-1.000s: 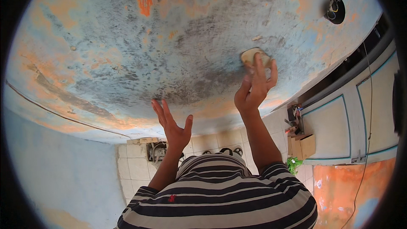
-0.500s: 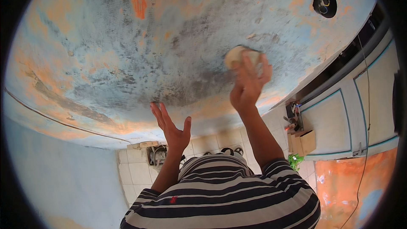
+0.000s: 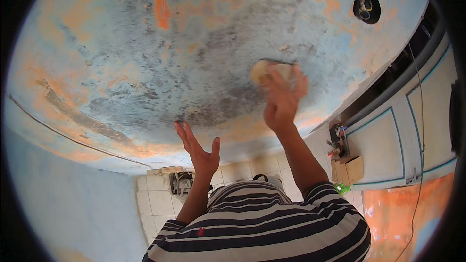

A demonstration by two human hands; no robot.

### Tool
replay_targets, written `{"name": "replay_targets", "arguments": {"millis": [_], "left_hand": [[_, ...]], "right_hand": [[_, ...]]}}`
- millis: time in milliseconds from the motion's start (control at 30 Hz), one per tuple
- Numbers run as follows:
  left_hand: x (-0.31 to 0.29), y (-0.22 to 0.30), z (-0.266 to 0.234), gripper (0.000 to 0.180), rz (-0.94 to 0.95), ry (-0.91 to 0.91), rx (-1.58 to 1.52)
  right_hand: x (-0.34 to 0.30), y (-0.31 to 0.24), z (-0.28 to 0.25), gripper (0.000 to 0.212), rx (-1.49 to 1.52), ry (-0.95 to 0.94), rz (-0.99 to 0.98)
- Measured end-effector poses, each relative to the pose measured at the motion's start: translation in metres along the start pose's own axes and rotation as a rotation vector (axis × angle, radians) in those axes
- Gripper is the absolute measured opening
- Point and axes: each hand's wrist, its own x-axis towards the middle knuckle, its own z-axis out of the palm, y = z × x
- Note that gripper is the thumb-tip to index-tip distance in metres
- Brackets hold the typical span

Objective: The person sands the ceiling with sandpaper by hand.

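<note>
My right hand (image 3: 282, 98), blurred by motion, presses a piece of sandpaper (image 3: 262, 71) against the wall; the sheet has a pale back and a dark edge, and the fingers lie over it. Patchy pale blue and orange paint with dark grey worn areas covers the wall (image 3: 213, 58). Lower and to the left, my left hand (image 3: 200, 153) holds nothing. Its fingers are stretched out with the thumb apart, and the fingertips rest at the lower border of the dark patch.
An open electrical box (image 3: 367, 8) with loose wires sits in the wall at upper right. At right stand a pale door (image 3: 381, 140) with blue trim and a cardboard box (image 3: 349, 170). A cable (image 3: 73, 136) runs along the left. Grey equipment (image 3: 180, 184) lies on the tiled floor.
My right hand and the sandpaper have shifted slightly left and down the wall. My left hand keeps its place at the wall. The view has tilted a little.
</note>
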Motion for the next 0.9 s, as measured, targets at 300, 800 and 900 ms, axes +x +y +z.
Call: {"name": "replay_targets", "arguments": {"millis": [300,800,900], "left_hand": [[0.003,0.025,0.006,0.100,-0.096,0.006,0.009],[-0.001,0.109,0.097,0.102,-0.115,0.155,0.046],[-0.012,0.128,0.114,0.102,-0.117,0.124,0.064]], "right_hand": [[0.010,0.020,-0.014,0.031,0.061,-0.085,-0.078],[0.033,0.110,-0.115,0.024,0.302,-0.234,-0.072],[0.029,0.135,-0.119,0.024,0.336,-0.151,-0.082]]}}
